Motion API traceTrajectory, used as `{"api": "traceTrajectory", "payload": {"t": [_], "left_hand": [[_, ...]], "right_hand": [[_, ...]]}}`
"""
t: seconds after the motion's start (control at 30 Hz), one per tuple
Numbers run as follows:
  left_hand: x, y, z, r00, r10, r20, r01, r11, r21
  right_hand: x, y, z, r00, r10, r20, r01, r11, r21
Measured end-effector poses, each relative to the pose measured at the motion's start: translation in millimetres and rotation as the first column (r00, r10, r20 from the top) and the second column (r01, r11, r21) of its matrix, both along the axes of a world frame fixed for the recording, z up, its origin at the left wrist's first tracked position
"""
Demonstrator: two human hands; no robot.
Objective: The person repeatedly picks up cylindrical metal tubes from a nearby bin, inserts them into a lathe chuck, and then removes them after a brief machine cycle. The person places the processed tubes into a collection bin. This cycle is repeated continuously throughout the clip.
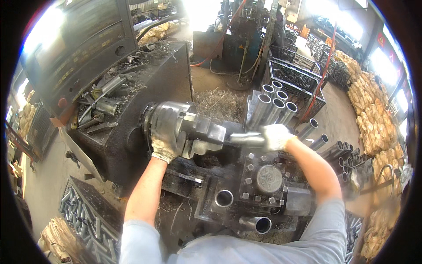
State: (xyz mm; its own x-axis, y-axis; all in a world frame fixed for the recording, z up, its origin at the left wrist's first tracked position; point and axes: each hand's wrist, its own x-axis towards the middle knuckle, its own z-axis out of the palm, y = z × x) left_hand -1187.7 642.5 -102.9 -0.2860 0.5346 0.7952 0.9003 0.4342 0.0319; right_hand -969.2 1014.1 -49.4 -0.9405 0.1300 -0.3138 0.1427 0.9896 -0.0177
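A gloved left hand, my left hand (pixel 163 134), curls over the near side of a round lathe chuck (pixel 179 108), its fingers bent along the metal and the palm side hidden. Stepped jaws (pixel 204 132) stick out from the chuck toward the right. My right hand (pixel 276 137), in a whitish glove, is closed around a short metal tube (pixel 247 139). The tube lies roughly level, its left end just short of the jaws and slightly blurred. Below it sits the dark tool post (pixel 269 179) with several square-headed bolts.
Several tubes (pixel 272 105) stand upright behind my right hand, and more (pixel 347 158) are grouped at the right. Two tubes (pixel 224 198) rest on the carriage near me. A bin of cut tubes (pixel 85 224) is at lower left. Black crates (pixel 294 81) and brown sacks (pixel 373 119) stand beyond.
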Motion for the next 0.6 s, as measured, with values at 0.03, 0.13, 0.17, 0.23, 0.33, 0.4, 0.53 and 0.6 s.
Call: {"api": "traceTrajectory", "payload": {"t": [0.03, 0.13, 0.17, 0.23, 0.33, 0.4, 0.53, 0.6], "left_hand": [[-0.4, -0.2, -2.1, 0.999, 0.003, -0.034, -0.004, 1.0, -0.007], [-1.8, 1.0, -8.3, 0.998, 0.061, -0.031, -0.063, 0.997, -0.048], [-4.1, 2.1, -7.5, 0.998, 0.011, -0.067, -0.011, 1.0, 0.006], [-4.9, 3.7, -0.9, 0.998, -0.004, -0.07, 0.003, 1.0, -0.009], [22.1, -4.6, 17.4, 1.0, -0.017, -0.007, 0.017, 1.0, 0.004], [56.1, -19.3, 33.5, 0.907, -0.085, 0.412, 0.093, 0.996, 0.0], [188.2, -62.6, 18.9, 0.408, -0.791, 0.456, 0.587, 0.61, 0.533], [249.4, -95.5, -11.6, -0.146, -0.733, 0.664, 0.275, 0.615, 0.739]], "right_hand": [[30.2, 5.8, 5.0, 0.983, -0.134, -0.127, 0.125, 0.989, -0.083], [90.3, -6.3, 23.7, 0.625, -0.602, -0.496, 0.296, 0.771, -0.564], [99.8, -12.5, 37.1, 0.559, -0.715, -0.421, 0.353, 0.664, -0.66], [112.2, -37.8, 67.5, 0.481, -0.555, -0.678, 0.299, 0.832, -0.468], [134.1, -102.2, 111.0, 0.423, -0.239, -0.874, 0.21, 0.964, -0.162], [143.7, -160.1, 120.6, 0.369, -0.076, -0.926, 0.083, 0.995, -0.048], [172.2, -264.5, 84.6, 0.842, -0.515, -0.157, 0.2, 0.57, -0.797], [152.5, -305.0, 24.6, 0.923, -0.385, 0.002, 0.17, 0.404, -0.899]]}}
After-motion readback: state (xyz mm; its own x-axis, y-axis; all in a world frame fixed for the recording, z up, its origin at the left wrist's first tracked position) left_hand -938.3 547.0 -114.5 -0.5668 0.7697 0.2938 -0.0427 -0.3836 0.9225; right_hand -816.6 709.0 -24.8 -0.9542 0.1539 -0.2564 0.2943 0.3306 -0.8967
